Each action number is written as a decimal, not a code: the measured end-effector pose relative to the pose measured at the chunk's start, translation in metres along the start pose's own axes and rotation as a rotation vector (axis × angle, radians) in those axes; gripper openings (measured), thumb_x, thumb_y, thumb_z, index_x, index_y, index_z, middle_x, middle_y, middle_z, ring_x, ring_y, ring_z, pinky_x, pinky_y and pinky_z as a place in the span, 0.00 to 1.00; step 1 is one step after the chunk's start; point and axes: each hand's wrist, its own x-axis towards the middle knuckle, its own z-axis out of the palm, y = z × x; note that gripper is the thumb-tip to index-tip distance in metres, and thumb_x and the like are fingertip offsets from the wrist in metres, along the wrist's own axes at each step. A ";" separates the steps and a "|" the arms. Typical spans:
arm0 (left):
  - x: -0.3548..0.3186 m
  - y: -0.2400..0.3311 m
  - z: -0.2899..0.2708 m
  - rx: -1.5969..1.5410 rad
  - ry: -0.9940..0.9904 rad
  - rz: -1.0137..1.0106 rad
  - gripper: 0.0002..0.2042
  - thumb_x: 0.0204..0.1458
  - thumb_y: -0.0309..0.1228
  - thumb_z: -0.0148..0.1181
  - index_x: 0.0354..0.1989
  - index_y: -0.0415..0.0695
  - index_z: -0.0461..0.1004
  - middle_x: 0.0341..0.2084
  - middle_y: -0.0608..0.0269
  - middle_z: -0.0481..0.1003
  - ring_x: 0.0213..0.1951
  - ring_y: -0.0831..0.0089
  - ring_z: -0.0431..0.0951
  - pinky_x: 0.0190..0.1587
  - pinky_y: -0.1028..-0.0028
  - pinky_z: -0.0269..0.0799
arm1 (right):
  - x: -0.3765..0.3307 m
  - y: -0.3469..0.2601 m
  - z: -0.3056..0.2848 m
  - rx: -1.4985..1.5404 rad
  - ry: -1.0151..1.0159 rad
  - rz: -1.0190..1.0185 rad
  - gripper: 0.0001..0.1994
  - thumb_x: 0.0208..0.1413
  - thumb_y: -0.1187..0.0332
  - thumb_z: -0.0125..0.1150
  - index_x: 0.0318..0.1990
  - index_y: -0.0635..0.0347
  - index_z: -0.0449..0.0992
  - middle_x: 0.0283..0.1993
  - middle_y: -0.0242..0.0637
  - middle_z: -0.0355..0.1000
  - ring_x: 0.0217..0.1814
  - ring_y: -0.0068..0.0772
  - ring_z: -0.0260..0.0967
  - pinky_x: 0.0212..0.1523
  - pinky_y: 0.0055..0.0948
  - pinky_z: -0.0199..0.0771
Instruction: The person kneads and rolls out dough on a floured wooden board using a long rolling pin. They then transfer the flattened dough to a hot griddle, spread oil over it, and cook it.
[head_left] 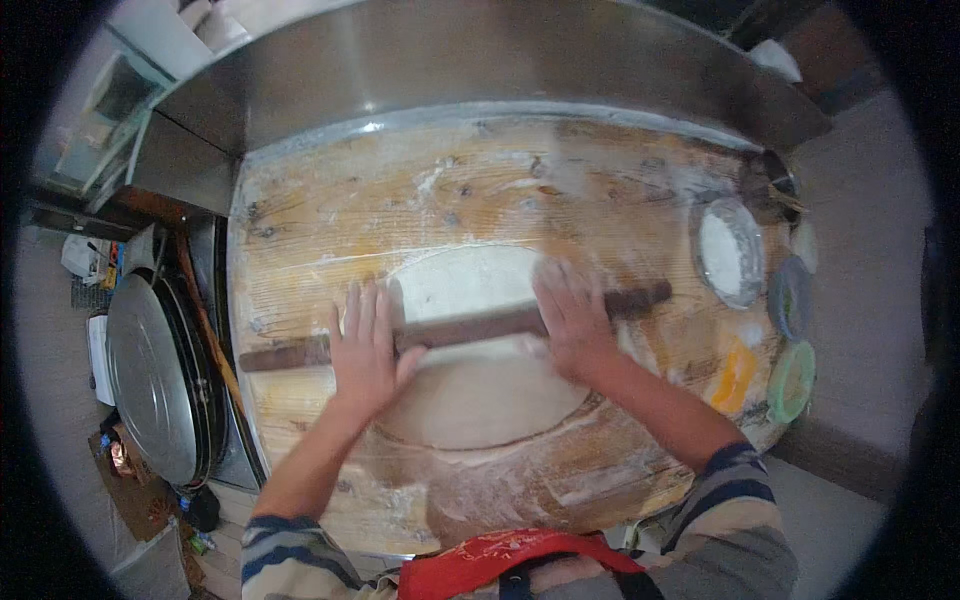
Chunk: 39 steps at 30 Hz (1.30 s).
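Observation:
A long dark wooden rolling pin [465, 330] lies across a large, thin, round sheet of pale dough [490, 405]. My left hand [364, 352] rests over the pin left of its middle, fingers stretched forward and thumb apart. On the pin's right part lies my right hand [574, 322], also flat with its fingers extended, slightly blurred. Both palms press on the pin from above rather than wrapping round it. Part of the dough shows beyond the pin and a larger part nearer to me. The pin's ends stick out past both hands.
A flour-dusted wooden board [330, 220] lies under the dough, backed by a metal wall [480, 60]. At the right stand a bowl of flour [722, 250], a green-rimmed container [792, 382] and an orange-yellow scraper-like piece [735, 375]. Round metal pans [155, 375] stand at the left.

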 end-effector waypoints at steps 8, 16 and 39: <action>0.118 -0.027 0.021 -0.008 0.127 0.038 0.38 0.61 0.50 0.52 0.71 0.33 0.54 0.71 0.41 0.54 0.74 0.49 0.50 0.72 0.45 0.40 | 0.098 0.029 -0.004 -0.012 -0.012 0.040 0.43 0.60 0.36 0.50 0.72 0.61 0.57 0.78 0.56 0.43 0.81 0.56 0.36 0.75 0.66 0.30; 0.159 -0.033 0.029 0.019 0.045 0.051 0.40 0.61 0.55 0.47 0.71 0.33 0.52 0.72 0.43 0.53 0.73 0.45 0.49 0.72 0.44 0.39 | 0.141 0.033 0.007 0.008 -0.006 0.041 0.44 0.59 0.35 0.52 0.73 0.58 0.54 0.78 0.54 0.43 0.81 0.53 0.36 0.73 0.65 0.41; 0.060 -0.025 0.013 -0.102 0.127 -0.027 0.35 0.62 0.47 0.51 0.71 0.35 0.54 0.69 0.41 0.58 0.72 0.45 0.53 0.73 0.49 0.44 | 0.023 0.043 0.025 0.050 0.287 -0.036 0.43 0.57 0.42 0.59 0.70 0.65 0.58 0.74 0.57 0.52 0.79 0.56 0.44 0.74 0.61 0.42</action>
